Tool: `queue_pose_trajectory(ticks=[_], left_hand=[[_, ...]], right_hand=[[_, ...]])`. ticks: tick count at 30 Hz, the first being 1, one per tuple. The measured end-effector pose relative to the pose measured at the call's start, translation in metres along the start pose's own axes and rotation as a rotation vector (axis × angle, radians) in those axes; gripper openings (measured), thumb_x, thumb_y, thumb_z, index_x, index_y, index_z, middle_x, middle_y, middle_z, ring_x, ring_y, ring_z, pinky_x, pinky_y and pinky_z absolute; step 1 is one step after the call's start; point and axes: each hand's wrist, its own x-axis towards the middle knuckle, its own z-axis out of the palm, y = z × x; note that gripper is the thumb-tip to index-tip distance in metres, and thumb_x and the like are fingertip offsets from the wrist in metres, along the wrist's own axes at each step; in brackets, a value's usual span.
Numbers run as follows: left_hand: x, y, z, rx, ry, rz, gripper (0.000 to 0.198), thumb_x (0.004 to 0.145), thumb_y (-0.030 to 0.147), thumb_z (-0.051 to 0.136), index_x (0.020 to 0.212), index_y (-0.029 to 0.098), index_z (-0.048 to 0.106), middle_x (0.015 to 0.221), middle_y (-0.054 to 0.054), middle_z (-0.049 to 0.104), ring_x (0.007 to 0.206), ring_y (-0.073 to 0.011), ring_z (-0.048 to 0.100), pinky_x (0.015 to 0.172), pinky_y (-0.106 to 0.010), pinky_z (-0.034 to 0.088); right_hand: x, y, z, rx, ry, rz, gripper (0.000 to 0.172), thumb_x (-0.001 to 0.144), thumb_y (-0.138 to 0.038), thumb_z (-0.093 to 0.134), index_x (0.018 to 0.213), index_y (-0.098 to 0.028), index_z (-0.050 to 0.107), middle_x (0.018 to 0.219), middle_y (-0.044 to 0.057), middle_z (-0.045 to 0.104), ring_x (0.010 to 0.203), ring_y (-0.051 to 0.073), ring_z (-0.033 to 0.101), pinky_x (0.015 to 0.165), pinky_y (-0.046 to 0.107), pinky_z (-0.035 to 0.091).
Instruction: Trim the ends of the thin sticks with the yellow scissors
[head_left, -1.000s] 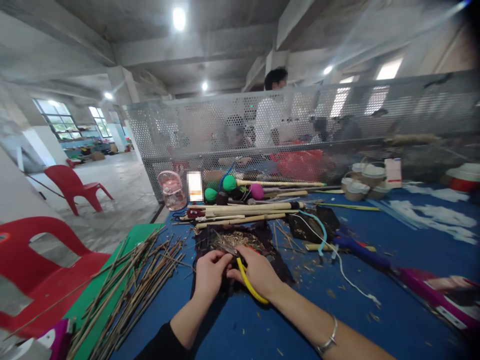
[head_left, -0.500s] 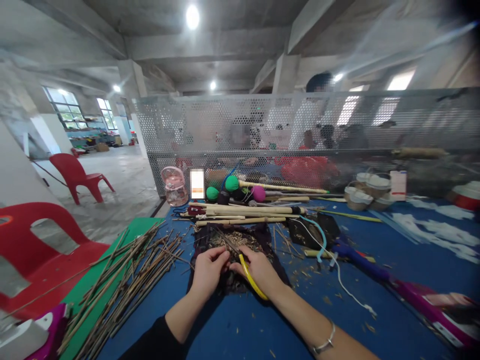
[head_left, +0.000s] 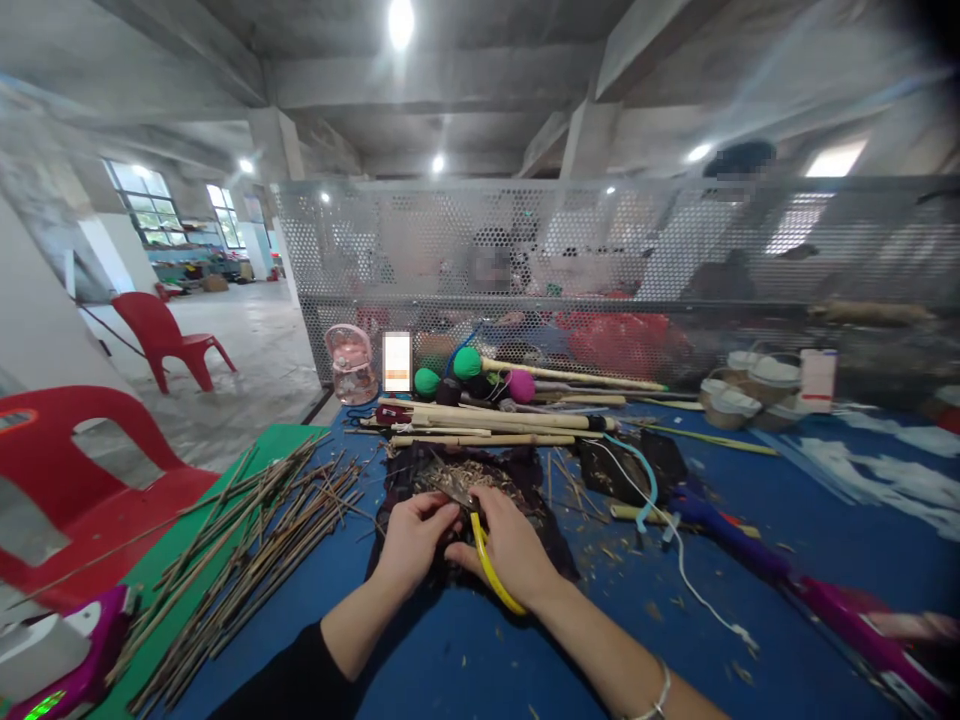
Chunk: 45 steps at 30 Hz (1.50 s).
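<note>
So the scissors with the yellow handle (head_left: 488,565) are near the middle of the blue worktop (head_left: 637,640), toward the near edge, with the blades pointing away over a heap of chopped bits (head_left: 480,478). The right hand (head_left: 514,545) is wrapped around the handle, thumb reaching toward the other hand. The left hand (head_left: 416,530) is right by the blades, thumb and fingers pinched together; can't tell if there's anything between the fingertips, too small to see. The heap sits on a crumpled dark cloth (head_left: 403,472), and crumbs are scattered on the worktop to the right of it.

Left of the cloth there's a big loose bunch of thin twigs (head_left: 277,555), partly lying over a green strip (head_left: 300,435) along the worktop's left edge. Just beyond the cloth are pale sticks (head_left: 517,420) lying sideways, then green balls (head_left: 466,362) and a pink ball (head_left: 520,386). A pink bottle (head_left: 351,365) stands at the far left corner, small tubs (head_left: 731,405) along the far edge toward the right. A white cord (head_left: 682,555) trails over the right half. Behind the far edge is a metal mesh screen (head_left: 420,240).
</note>
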Motion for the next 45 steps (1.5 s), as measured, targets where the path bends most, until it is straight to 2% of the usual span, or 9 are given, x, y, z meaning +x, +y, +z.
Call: queue_pose_trajectory(ticks=[5,11,20,23,28,37,41,45], left_hand=[[-0.005,0.004,0.003,-0.065,-0.033,-0.02,0.033,0.061,0.035,0.069,0.084,0.012,0.069,0.07,-0.005,0.065,0.059,-0.0101,0.054,0.055,-0.02,0.042],[-0.004,0.006,-0.001,0.047,0.014,0.056,0.029,0.064,0.037,0.066,0.075,0.01,0.069,0.059,-0.002,0.061,0.053,-0.0094,0.052,0.051,-0.019,0.04],[-0.001,0.005,-0.001,0.029,0.067,0.048,0.034,0.058,0.036,0.07,0.082,0.011,0.069,0.065,-0.003,0.065,0.056,-0.0116,0.055,0.055,-0.022,0.045],[0.001,0.001,-0.002,0.024,0.042,0.069,0.029,0.063,0.037,0.066,0.077,0.012,0.067,0.066,-0.003,0.064,0.056,-0.0106,0.055,0.055,-0.021,0.044],[0.003,-0.004,-0.004,0.068,0.003,0.085,0.024,0.066,0.034,0.062,0.068,0.011,0.065,0.061,-0.003,0.062,0.053,-0.0098,0.053,0.054,-0.02,0.042],[0.0,-0.004,-0.003,0.082,-0.021,0.095,0.028,0.068,0.038,0.061,0.078,0.011,0.065,0.066,-0.004,0.063,0.06,-0.0123,0.056,0.056,-0.021,0.043],[-0.001,-0.003,-0.001,0.081,-0.044,0.096,0.03,0.07,0.041,0.059,0.072,0.011,0.064,0.065,-0.003,0.061,0.055,-0.0099,0.052,0.054,-0.02,0.042],[-0.002,-0.002,-0.001,0.076,-0.037,0.075,0.03,0.069,0.04,0.06,0.071,0.011,0.063,0.064,-0.003,0.061,0.056,-0.0104,0.053,0.055,-0.02,0.042]], right_hand=[[0.0,-0.004,-0.001,0.026,0.034,-0.029,0.055,0.068,-0.049,0.062,0.109,-0.016,0.047,0.101,0.011,0.055,0.093,0.024,0.051,0.08,0.036,0.04],[0.001,-0.009,-0.002,0.062,-0.01,0.047,0.045,0.071,-0.048,0.059,0.105,-0.019,0.05,0.092,0.007,0.06,0.087,0.021,0.057,0.074,0.029,0.041],[0.0,-0.007,-0.007,-0.017,-0.045,0.106,0.035,0.076,-0.049,0.052,0.098,-0.021,0.053,0.084,0.006,0.065,0.074,0.019,0.061,0.062,0.025,0.039],[-0.003,-0.009,-0.007,-0.071,-0.036,0.117,0.039,0.074,-0.051,0.054,0.1,-0.022,0.052,0.089,0.006,0.064,0.082,0.021,0.061,0.066,0.026,0.039],[-0.006,-0.012,0.0,-0.123,0.045,0.076,0.059,0.065,-0.056,0.061,0.109,-0.018,0.048,0.099,0.01,0.058,0.095,0.024,0.054,0.078,0.032,0.04],[-0.005,-0.013,0.0,-0.005,0.039,0.08,0.042,0.075,-0.049,0.055,0.105,-0.02,0.05,0.094,0.008,0.06,0.091,0.021,0.056,0.075,0.029,0.041],[-0.004,-0.014,-0.001,0.033,0.046,0.094,0.037,0.076,-0.046,0.053,0.102,-0.02,0.05,0.095,0.007,0.06,0.087,0.02,0.057,0.073,0.028,0.042],[-0.004,-0.012,0.001,-0.026,0.05,0.083,0.044,0.071,-0.049,0.058,0.103,-0.02,0.05,0.095,0.007,0.06,0.088,0.021,0.057,0.073,0.031,0.042]])
